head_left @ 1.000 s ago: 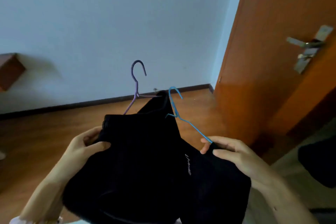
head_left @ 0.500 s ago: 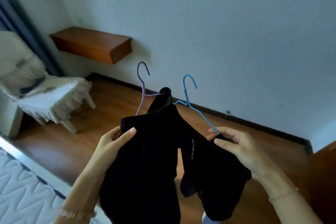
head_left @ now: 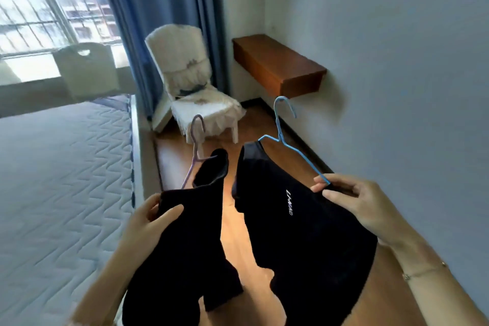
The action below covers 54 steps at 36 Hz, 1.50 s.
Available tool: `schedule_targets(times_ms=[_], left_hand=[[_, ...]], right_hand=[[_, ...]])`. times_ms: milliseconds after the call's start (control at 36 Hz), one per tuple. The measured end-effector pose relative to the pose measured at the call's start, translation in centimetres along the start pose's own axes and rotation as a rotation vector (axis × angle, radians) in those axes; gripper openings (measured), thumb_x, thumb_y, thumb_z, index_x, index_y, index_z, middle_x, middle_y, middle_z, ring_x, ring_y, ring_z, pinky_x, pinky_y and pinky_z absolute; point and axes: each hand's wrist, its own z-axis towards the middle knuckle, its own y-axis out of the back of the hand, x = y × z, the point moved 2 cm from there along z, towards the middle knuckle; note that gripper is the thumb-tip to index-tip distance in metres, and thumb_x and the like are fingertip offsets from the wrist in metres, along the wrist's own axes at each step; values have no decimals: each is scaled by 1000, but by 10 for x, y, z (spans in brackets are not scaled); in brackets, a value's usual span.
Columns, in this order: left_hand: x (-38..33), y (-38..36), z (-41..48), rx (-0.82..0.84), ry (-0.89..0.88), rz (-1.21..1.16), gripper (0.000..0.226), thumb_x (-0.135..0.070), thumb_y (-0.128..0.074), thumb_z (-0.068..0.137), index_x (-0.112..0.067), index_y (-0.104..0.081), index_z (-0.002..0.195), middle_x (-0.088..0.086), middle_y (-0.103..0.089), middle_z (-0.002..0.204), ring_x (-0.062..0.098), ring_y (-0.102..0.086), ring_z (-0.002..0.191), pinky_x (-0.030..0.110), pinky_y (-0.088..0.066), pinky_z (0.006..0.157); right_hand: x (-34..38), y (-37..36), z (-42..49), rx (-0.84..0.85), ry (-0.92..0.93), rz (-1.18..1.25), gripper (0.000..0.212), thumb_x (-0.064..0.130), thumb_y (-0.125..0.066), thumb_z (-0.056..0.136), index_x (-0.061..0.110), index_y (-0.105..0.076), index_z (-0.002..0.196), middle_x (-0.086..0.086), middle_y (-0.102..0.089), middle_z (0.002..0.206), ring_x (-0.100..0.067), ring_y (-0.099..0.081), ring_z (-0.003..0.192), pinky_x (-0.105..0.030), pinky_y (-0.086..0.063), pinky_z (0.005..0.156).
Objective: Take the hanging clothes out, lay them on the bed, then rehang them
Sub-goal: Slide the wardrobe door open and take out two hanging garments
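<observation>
The left hand [head_left: 148, 217] fingers clamp a black garment on a lilac wire hanger [head_left: 194, 151]; the right hand [head_left: 354, 201] pinches a black logo garment on a blue wire hanger [head_left: 288, 137]. Carrying step (judging by the task): next, lay both flat on the quilted white bed [head_left: 60, 180].

The bed [head_left: 60, 180] fills the left of the frame. A chair [head_left: 195, 95] stands upper centre, beside the curtain [head_left: 158, 8]. A wall shelf [head_left: 277, 66] lies right of it. Two garments on hangers occupy the lower centre, side by side.

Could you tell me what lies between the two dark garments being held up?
In the head view, only bare wooden floor shows through the gap between the left garment and the right garment.
</observation>
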Motion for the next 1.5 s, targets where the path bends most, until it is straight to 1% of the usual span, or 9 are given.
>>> schedule_targets(times_ms=[194, 333, 500, 861, 944, 1056, 1250, 1389, 1500], left_hand=[[-11, 9, 8, -229, -76, 184, 9, -11, -66, 84, -19, -69, 85, 7, -73, 77, -1, -62, 58, 7, -45, 53], [-10, 17, 39, -349, -79, 275, 16, -9, -66, 84, -25, -68, 83, -14, -72, 81, -12, -59, 60, 1, -41, 55], [-14, 36, 111, -433, -83, 269, 12, -15, -67, 83, -26, -69, 85, 1, -71, 83, -2, -61, 64, 11, -43, 58], [-97, 114, 278, -622, -117, 246, 18, -37, -65, 74, -38, -69, 92, -11, -74, 90, 0, -70, 78, 17, -54, 69], [-107, 134, 316, -664, -119, 290, 16, -37, -64, 79, -37, -67, 94, -13, -73, 93, -1, -69, 81, 23, -50, 72], [-101, 157, 371, -760, -113, 330, 13, -23, -62, 87, -35, -65, 91, -19, -70, 91, -8, -65, 78, -1, -44, 59], [-70, 190, 471, -950, -12, 268, 14, -17, -61, 88, -31, -65, 88, -10, -71, 89, 0, -67, 78, 7, -49, 62], [-66, 210, 540, -1034, 73, 214, 16, -17, -61, 88, -32, -66, 86, -8, -72, 89, 5, -70, 78, 12, -52, 59], [-69, 234, 583, -1090, 119, 208, 15, -17, -61, 88, -31, -66, 86, -8, -72, 88, 3, -69, 76, 5, -49, 59]], right_hand=[[0, -1, 102, 178, 72, -27, 27, 2, -63, 85, 25, -72, 95, 9, -76, 91, 0, -69, 92, -3, -47, 80], [1, -18, 183, 289, 108, -40, 25, -4, -61, 84, 15, -71, 97, 7, -77, 89, 1, -69, 85, -3, -48, 77], [13, -49, 306, 390, 205, -110, 23, 0, -64, 84, 18, -72, 97, 10, -77, 89, 6, -67, 83, 1, -44, 76], [106, -138, 579, 517, 423, -83, 20, 2, -63, 85, 18, -73, 91, 16, -74, 92, 8, -65, 79, -1, -45, 77], [123, -170, 636, 556, 473, -47, 20, 3, -63, 85, 19, -73, 91, 19, -74, 89, 11, -64, 76, 2, -44, 74], [133, -229, 717, 646, 534, -67, 17, 5, -64, 85, 16, -73, 95, 20, -74, 83, 10, -63, 76, 1, -44, 74], [138, -341, 866, 867, 617, -96, 23, 6, -65, 85, 27, -71, 90, 21, -74, 78, 12, -64, 75, 2, -44, 75], [152, -413, 967, 979, 710, -185, 22, 7, -67, 84, 28, -72, 88, 12, -73, 88, 0, -65, 82, -14, -47, 86], [172, -466, 1028, 1029, 761, -222, 24, 9, -67, 83, 33, -73, 85, 25, -73, 80, 2, -65, 83, -13, -46, 87]])
